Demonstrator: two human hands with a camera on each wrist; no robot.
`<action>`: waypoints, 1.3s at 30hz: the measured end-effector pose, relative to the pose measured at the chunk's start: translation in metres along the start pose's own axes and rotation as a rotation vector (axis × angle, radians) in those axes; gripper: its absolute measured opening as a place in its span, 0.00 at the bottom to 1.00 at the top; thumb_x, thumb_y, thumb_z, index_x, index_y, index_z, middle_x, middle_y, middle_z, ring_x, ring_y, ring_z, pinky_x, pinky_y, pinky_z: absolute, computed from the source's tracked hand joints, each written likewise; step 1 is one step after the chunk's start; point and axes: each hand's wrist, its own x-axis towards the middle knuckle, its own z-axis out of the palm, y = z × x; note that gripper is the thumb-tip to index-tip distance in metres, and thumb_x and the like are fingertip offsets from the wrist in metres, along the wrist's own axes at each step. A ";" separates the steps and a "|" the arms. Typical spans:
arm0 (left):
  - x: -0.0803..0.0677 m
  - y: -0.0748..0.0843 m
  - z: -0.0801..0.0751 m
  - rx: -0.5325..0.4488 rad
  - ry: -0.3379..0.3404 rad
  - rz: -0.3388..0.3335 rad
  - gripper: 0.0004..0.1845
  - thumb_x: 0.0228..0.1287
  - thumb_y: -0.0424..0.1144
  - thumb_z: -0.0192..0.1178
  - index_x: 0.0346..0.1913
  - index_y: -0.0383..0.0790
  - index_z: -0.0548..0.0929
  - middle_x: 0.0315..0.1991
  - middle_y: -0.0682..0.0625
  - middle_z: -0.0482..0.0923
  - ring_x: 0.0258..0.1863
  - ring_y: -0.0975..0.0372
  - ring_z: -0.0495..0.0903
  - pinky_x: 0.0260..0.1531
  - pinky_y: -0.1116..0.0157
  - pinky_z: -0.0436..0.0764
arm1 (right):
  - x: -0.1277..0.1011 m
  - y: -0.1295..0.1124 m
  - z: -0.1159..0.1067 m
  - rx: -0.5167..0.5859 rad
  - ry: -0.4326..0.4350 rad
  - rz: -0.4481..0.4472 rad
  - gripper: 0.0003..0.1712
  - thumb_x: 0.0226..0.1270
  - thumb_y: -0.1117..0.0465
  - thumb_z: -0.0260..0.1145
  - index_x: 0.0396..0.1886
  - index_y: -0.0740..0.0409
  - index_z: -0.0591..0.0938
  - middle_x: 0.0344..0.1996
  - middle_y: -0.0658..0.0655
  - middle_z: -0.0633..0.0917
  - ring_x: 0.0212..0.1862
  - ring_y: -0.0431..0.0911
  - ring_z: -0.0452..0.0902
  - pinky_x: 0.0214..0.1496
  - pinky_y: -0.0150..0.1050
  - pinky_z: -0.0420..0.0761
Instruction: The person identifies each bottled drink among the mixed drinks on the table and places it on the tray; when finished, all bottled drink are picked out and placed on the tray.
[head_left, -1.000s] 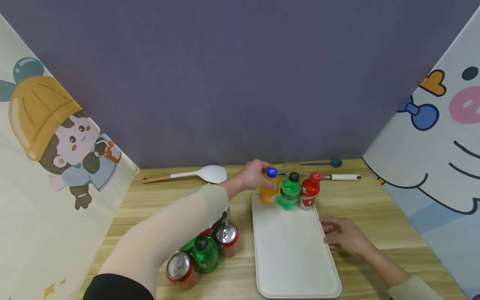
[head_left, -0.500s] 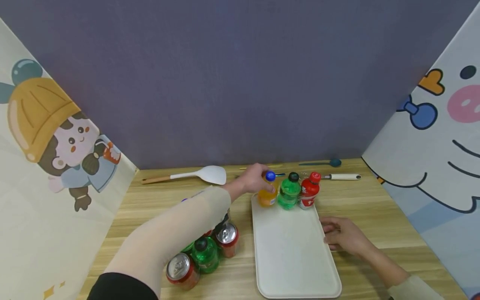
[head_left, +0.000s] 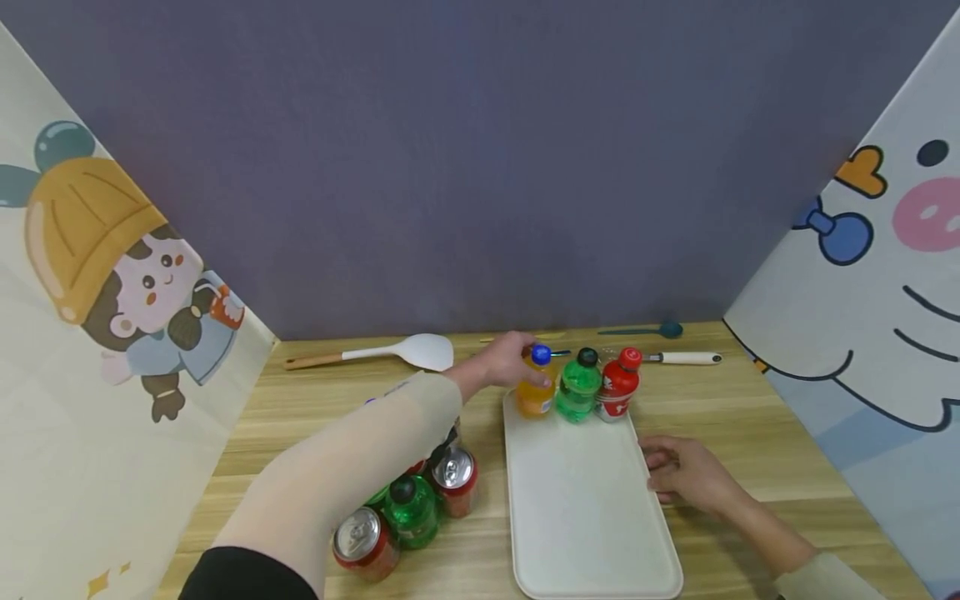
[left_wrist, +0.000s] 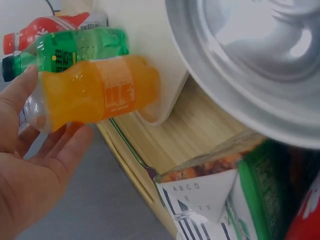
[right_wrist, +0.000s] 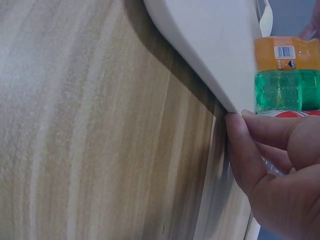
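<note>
We are holding the orange bottle (head_left: 536, 392) with our left hand (head_left: 504, 361), fingers (left_wrist: 70, 150) curled loosely around its upper part, as it is standing upright at the far left corner of the white tray (head_left: 585, 508). Just beside it the green bottle (head_left: 578, 387) and the red bottle (head_left: 618, 385) are lining up along the tray's far edge. Our right hand (head_left: 686, 473) is resting at the tray's right edge, fingers (right_wrist: 250, 150) relaxed and touching its rim. Cans (head_left: 453, 475) are clustering near the surface's front edge, and a white spoon (head_left: 375, 352) is lying along the far edge
</note>
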 end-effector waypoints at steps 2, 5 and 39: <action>-0.002 0.000 -0.003 -0.006 -0.028 0.019 0.36 0.62 0.43 0.75 0.70 0.34 0.74 0.63 0.41 0.78 0.61 0.50 0.77 0.66 0.56 0.76 | 0.000 0.000 0.001 0.002 -0.001 -0.007 0.37 0.60 0.75 0.69 0.70 0.74 0.69 0.47 0.65 0.83 0.41 0.50 0.84 0.39 0.44 0.89; -0.004 -0.001 -0.008 -0.016 -0.074 0.047 0.37 0.63 0.43 0.74 0.71 0.34 0.72 0.65 0.41 0.77 0.64 0.49 0.76 0.68 0.54 0.75 | -0.002 -0.002 0.002 0.011 0.001 -0.012 0.37 0.61 0.76 0.68 0.70 0.75 0.69 0.47 0.65 0.83 0.41 0.51 0.84 0.38 0.44 0.89; -0.113 -0.021 -0.099 0.001 0.059 0.129 0.33 0.67 0.51 0.68 0.71 0.45 0.72 0.69 0.47 0.75 0.69 0.52 0.73 0.66 0.48 0.76 | -0.003 -0.004 0.003 -0.016 0.014 0.018 0.38 0.62 0.75 0.69 0.72 0.74 0.67 0.49 0.65 0.82 0.42 0.49 0.83 0.38 0.45 0.89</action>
